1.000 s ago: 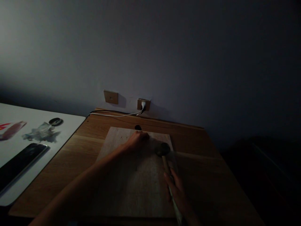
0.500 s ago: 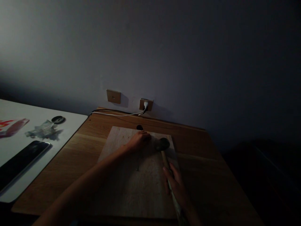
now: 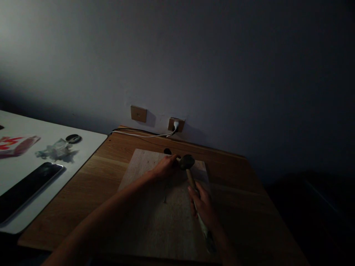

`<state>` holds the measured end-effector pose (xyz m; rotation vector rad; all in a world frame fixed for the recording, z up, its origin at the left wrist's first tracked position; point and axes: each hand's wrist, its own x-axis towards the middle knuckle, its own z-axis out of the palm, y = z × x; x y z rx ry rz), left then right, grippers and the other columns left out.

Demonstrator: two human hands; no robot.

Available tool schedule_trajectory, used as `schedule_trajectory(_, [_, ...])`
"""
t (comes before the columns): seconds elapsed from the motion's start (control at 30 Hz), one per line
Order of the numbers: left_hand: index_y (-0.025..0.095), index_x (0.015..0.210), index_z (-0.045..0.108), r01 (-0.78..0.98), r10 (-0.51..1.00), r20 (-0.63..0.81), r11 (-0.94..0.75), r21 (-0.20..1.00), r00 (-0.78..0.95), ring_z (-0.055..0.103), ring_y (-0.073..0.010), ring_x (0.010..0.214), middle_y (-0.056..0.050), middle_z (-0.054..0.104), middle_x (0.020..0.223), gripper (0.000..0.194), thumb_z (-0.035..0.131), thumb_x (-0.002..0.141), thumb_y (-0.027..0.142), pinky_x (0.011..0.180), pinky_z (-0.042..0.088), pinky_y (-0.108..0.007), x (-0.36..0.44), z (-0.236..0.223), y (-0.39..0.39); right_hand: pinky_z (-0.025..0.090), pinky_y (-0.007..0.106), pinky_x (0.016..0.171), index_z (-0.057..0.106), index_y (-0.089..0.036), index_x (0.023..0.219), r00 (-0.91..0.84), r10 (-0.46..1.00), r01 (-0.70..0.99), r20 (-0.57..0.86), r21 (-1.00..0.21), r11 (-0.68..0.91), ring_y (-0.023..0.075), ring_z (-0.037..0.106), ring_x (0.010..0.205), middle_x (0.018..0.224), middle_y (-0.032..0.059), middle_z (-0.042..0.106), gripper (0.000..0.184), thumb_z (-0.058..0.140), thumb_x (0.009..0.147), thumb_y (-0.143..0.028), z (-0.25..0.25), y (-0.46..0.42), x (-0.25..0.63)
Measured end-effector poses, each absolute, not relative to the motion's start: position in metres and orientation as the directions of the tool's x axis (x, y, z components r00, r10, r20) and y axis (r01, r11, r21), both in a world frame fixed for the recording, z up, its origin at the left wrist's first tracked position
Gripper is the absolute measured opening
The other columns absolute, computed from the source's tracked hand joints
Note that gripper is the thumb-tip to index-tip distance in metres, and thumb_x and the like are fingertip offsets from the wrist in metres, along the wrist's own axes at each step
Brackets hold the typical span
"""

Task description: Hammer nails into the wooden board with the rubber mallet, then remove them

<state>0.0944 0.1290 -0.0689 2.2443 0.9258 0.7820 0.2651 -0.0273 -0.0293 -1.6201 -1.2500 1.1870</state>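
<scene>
A pale wooden board [image 3: 149, 225] lies on a brown wooden table [image 3: 91, 177] in dim light. My right hand [image 3: 203, 207] is closed round the wooden handle of a hammer [image 3: 187, 162], whose dark head hangs just over the board's far end. My left hand [image 3: 165, 168] rests on the board with its fingers pinched together right beside the hammer head; what they pinch is too small to make out. A thin nail-like object [image 3: 165, 197] lies on the board between my arms. A small dark hole or disc [image 3: 167, 151] sits at the board's far edge.
A white surface [image 3: 83, 147] on the left carries a dark phone [image 3: 27, 186], a crumpled wrapper [image 3: 55, 150], a small dark round lid [image 3: 73, 138] and a red-printed packet [image 3: 16, 142]. On the wall are a switch plate [image 3: 138, 113] and a socket [image 3: 176, 124] with a white plug and cable.
The hammer head has swung left and forward toward my left fingers, and my right hand moved with it. My left hand has stayed in place on the board.
</scene>
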Motion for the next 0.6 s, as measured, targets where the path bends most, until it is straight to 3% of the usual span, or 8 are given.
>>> schedule_trajectory(0.17, [0.015,0.124,0.054,0.428,0.748,0.293,-0.605,0.671,0.596,0.067,-0.0177,0.087,-0.004,0.071,0.096,0.041,0.06,0.084,0.01,0.077,0.05,-0.026,0.09,-0.062,0.132,0.03,0.017,0.031,0.055,-0.021,0.096,0.108,0.959,0.212,-0.261,-0.937,-0.279,0.0063,0.039,0.033,0.055,-0.0112,0.044,0.044,0.056,0.087,-0.064,-0.029,-0.036,0.265])
schedule_trajectory(0.27, [0.017,0.109,0.064,0.471,0.68,0.287,-0.696,0.542,0.675,0.066,-0.0198,0.096,-0.009,0.067,0.108,0.023,0.061,0.086,0.016,0.083,0.05,-0.028,0.081,-0.045,0.127,0.03,0.017,0.031,0.054,-0.021,0.094,0.149,0.949,0.19,-0.278,-0.934,-0.304,0.0065,0.038,0.034,0.053,-0.0114,0.042,0.046,0.057,0.086,-0.066,-0.033,-0.049,0.267])
schedule_trajectory(0.37, [0.018,0.096,0.066,0.502,0.596,0.168,-0.771,0.391,0.785,0.067,-0.0211,0.088,-0.009,0.066,0.103,0.013,0.065,0.085,0.025,0.08,0.05,-0.03,0.073,-0.027,0.113,0.029,0.018,0.032,0.055,-0.02,0.1,0.188,0.927,0.171,-0.325,-0.918,-0.357,0.0069,0.038,0.035,0.053,-0.0107,0.044,0.053,0.058,0.083,-0.069,-0.042,-0.062,0.27])
schedule_trajectory(0.5, [0.015,0.101,0.064,0.57,0.586,0.022,-0.795,0.207,0.81,0.069,-0.0282,0.087,-0.013,0.069,0.096,0.025,0.066,0.085,0.034,0.08,0.052,-0.038,0.068,-0.016,0.088,0.031,0.019,0.034,0.057,-0.018,0.117,0.239,0.893,0.118,-0.382,-0.901,-0.418,0.008,0.038,0.037,0.052,-0.0108,0.043,0.07,0.062,0.077,-0.075,-0.052,-0.072,0.27])
schedule_trajectory(0.6, [0.015,0.107,0.061,0.58,0.586,-0.019,-0.797,0.166,0.81,0.07,-0.0295,0.09,-0.013,0.071,0.097,0.029,0.066,0.084,0.033,0.082,0.052,-0.04,0.068,-0.013,0.076,0.034,0.022,0.036,0.057,-0.016,0.126,0.294,0.867,0.07,-0.403,-0.895,-0.44,0.0102,0.043,0.04,0.055,-0.009,0.048,0.084,0.068,0.069,-0.077,-0.053,-0.073,0.269])
